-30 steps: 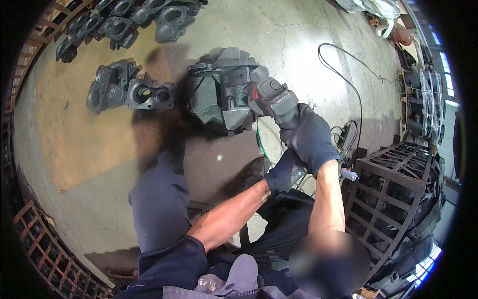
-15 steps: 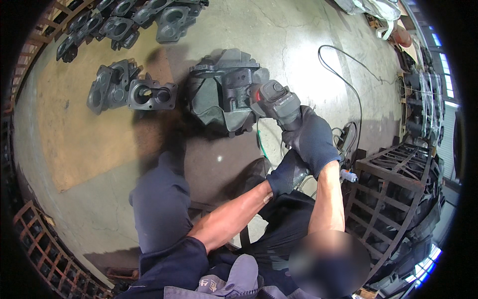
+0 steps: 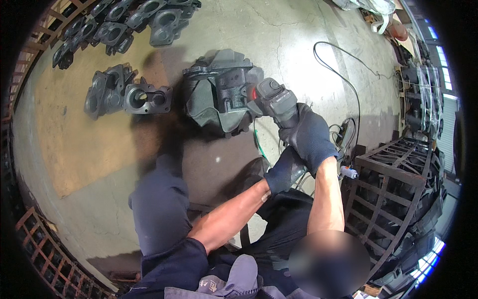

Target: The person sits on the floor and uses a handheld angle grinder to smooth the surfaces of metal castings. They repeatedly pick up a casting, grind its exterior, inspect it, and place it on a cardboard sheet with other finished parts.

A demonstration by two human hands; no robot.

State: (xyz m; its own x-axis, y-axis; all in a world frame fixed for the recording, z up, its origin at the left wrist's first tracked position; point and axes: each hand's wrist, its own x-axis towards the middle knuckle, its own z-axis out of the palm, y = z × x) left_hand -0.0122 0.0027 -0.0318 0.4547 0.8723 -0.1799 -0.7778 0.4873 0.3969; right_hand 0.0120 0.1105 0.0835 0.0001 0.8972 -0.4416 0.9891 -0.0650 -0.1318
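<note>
A dark angle grinder point(image 3: 277, 99) with a red ring at its neck has its head against the right side of a large dark grey casting point(image 3: 226, 84). My gloved right hand point(image 3: 312, 137) wraps round the grinder's body. Behind and below it, my gloved left hand point(image 3: 285, 170) is closed round the rear end of the same tool. Its fingers are partly hidden by the right wrist. I cannot make out the disc at the contact. The large casting stands on the floor between my knees and two smaller flanged castings.
Two flanged castings point(image 3: 148, 99) lie on a tan board point(image 3: 74, 144) to the left. More castings point(image 3: 167, 24) are grouped at the far left. A black cable point(image 3: 358, 97) curls over the floor at right, near a rusty metal crate point(image 3: 383, 199). Another lattice crate point(image 3: 42, 244) stands at near left.
The whole view has shifted slightly, so the castings sit a little further left. Both hands keep their hold on the grinder, which stays against the large casting.
</note>
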